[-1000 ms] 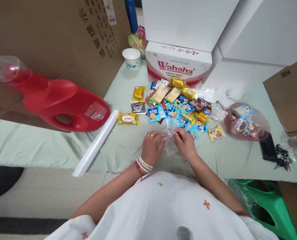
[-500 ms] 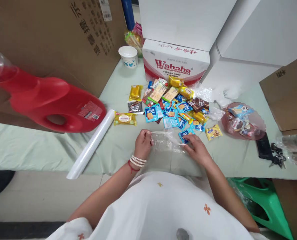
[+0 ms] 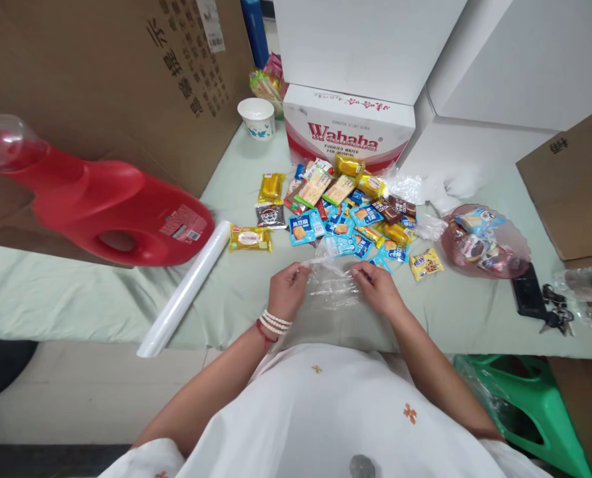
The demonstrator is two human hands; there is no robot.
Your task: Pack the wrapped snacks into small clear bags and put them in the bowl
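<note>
A clear plastic bag (image 3: 333, 285) is stretched between my two hands, just above the table's near side. My left hand (image 3: 288, 290) pinches its left edge between thumb and fingers. On the opposite edge my right hand (image 3: 377, 285) grips it in the same way. Nothing shows inside the bag. Just beyond it lies a pile of wrapped snacks (image 3: 341, 226) in blue, gold, brown and green packets; the bag partly covers the nearest ones. A yellow cookie packet (image 3: 426, 264) lies to the right of my right hand.
Left of the snacks are a plastic film roll (image 3: 186, 289) and a large red jug (image 3: 121, 206). A pink bowl (image 3: 517, 249) of packets, a black phone (image 3: 528, 292) and keys (image 3: 556, 315) lie right. Behind stand a paper cup (image 3: 256, 118) and a Wahaha carton (image 3: 348, 126).
My right hand has moved left, off the blue packet, and now pinches the bag's upper right edge. The bag is held by both upper edges and hangs toward me.
</note>
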